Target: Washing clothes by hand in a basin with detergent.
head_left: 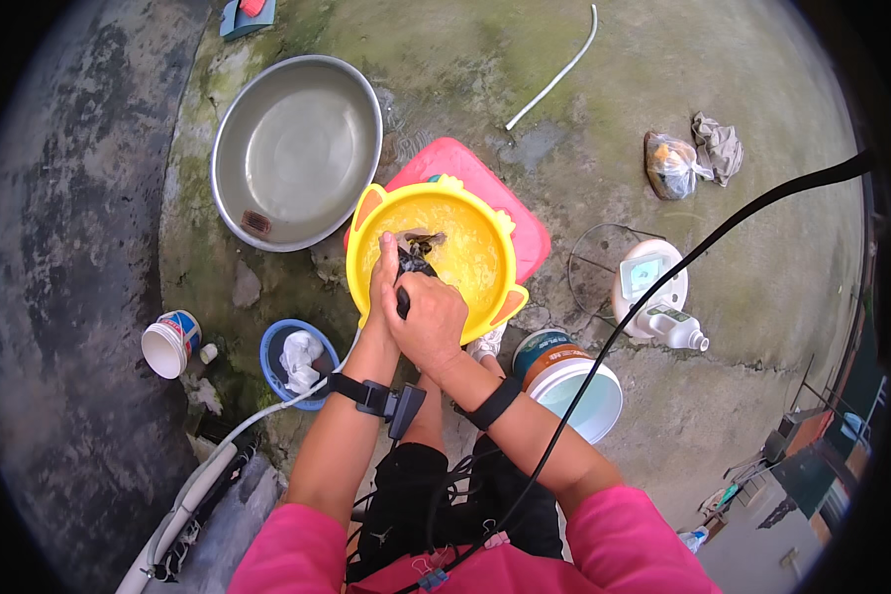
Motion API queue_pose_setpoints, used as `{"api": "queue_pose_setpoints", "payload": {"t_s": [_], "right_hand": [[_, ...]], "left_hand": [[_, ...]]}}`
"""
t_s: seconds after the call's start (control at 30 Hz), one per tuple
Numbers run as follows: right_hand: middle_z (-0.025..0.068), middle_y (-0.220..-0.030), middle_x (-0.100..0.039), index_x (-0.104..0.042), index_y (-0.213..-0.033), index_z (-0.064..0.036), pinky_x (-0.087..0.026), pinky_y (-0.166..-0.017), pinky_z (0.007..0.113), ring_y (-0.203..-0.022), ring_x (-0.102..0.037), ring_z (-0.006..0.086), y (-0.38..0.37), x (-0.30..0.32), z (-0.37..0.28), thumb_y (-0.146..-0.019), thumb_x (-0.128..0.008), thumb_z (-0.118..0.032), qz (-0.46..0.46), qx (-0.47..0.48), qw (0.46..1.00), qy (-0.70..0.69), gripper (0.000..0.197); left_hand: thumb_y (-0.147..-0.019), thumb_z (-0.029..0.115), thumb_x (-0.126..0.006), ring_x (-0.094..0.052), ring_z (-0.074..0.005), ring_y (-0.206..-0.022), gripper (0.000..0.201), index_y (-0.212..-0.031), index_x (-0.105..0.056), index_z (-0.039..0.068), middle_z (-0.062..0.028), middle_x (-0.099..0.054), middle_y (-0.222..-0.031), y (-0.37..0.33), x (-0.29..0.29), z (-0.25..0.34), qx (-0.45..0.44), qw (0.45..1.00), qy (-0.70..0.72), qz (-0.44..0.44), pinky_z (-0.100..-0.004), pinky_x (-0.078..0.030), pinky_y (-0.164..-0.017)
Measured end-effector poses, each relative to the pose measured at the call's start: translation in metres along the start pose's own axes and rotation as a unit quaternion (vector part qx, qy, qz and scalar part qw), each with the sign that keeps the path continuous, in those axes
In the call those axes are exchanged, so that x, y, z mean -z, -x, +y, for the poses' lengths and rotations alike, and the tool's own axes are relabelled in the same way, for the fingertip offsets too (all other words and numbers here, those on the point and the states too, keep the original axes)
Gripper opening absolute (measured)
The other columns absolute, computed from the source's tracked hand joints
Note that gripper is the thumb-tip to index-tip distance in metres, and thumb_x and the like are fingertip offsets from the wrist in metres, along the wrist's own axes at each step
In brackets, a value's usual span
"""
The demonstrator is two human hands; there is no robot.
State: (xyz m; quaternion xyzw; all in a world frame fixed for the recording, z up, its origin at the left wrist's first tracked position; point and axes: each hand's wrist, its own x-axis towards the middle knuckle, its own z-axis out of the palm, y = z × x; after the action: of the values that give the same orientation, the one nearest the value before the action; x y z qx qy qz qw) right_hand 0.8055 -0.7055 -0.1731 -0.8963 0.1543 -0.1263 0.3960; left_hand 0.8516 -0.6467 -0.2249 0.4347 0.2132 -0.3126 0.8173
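Observation:
Both my hands are over a yellow basin [508,272] of water, which has ear-shaped handles. My right hand [432,309] is closed round a dark, wet item [416,261] with a rounded black end; brownish bits show at its far side, and its kind is unclear. My left hand [384,281] is pressed along the item's left side, its thumb side up and its other fingers mostly hidden. Under the basin is a pink-red stool or board [530,238].
A large metal tub [297,148] with a small brown block [256,223] is at left. Nearby are a blue basin [270,368] with white cloth, a bucket [594,401], a white bottle [673,326] on a round scale [653,272], and a hose [257,418]. A black cable [733,208] crosses the right side.

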Motion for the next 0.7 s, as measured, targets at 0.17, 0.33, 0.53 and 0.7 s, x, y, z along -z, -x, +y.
{"api": "queue_pose_setpoints", "payload": {"t_s": [0.17, 0.33, 0.53, 0.7], "right_hand": [[0.0119, -0.060, -0.057, -0.055, -0.064, -0.0076, -0.044, -0.052, 0.038, -0.056, -0.057, 0.0307, -0.025, -0.006, 0.014, -0.076, -0.055, -0.029, 0.008, -0.157, 0.986, 0.057, 0.024], [0.0103, -0.064, -0.058, -0.056, -0.071, -0.0018, -0.042, -0.059, 0.034, -0.061, -0.056, 0.0197, -0.027, -0.014, 0.062, -0.079, -0.056, -0.030, -0.031, -0.393, 0.888, -0.238, 0.029], [0.0096, -0.101, -0.054, -0.047, -0.112, -0.0031, -0.045, -0.076, 0.030, -0.088, -0.054, 0.0169, -0.010, -0.017, 0.091, -0.086, -0.050, -0.034, -0.058, -0.486, 0.625, -0.608, 0.040], [0.0101, -0.120, -0.047, -0.036, -0.127, -0.0059, -0.041, -0.090, 0.033, -0.106, -0.049, 0.0199, -0.010, -0.017, 0.102, -0.090, -0.045, -0.031, -0.086, -0.411, 0.581, -0.697, 0.045]], "left_hand": [[-0.088, 0.039, -0.046, -0.055, -0.0117, -0.082, 0.041, -0.110, -0.051, 0.004, -0.0036, -0.057, -0.095, 0.014, -0.013, 0.001, 0.032, 0.995, -0.013, 0.090, -0.0264, -0.045, -0.072], [-0.087, 0.032, -0.047, -0.055, -0.0160, -0.092, 0.039, -0.114, -0.047, 0.004, -0.0068, -0.055, -0.106, 0.028, -0.016, 0.011, 0.017, 0.995, -0.079, 0.062, -0.0311, -0.045, -0.080], [-0.088, 0.025, -0.048, -0.054, -0.0138, -0.095, 0.034, -0.110, -0.051, -0.001, -0.0059, -0.057, -0.105, 0.048, -0.014, 0.015, 0.030, 0.988, -0.154, 0.004, -0.0273, -0.042, -0.081], [-0.088, 0.026, -0.047, -0.052, -0.0168, -0.100, 0.037, -0.115, -0.047, 0.000, -0.0077, -0.054, -0.111, 0.040, -0.003, 0.017, 0.099, 0.990, -0.093, -0.024, -0.0293, -0.039, -0.087]]}}
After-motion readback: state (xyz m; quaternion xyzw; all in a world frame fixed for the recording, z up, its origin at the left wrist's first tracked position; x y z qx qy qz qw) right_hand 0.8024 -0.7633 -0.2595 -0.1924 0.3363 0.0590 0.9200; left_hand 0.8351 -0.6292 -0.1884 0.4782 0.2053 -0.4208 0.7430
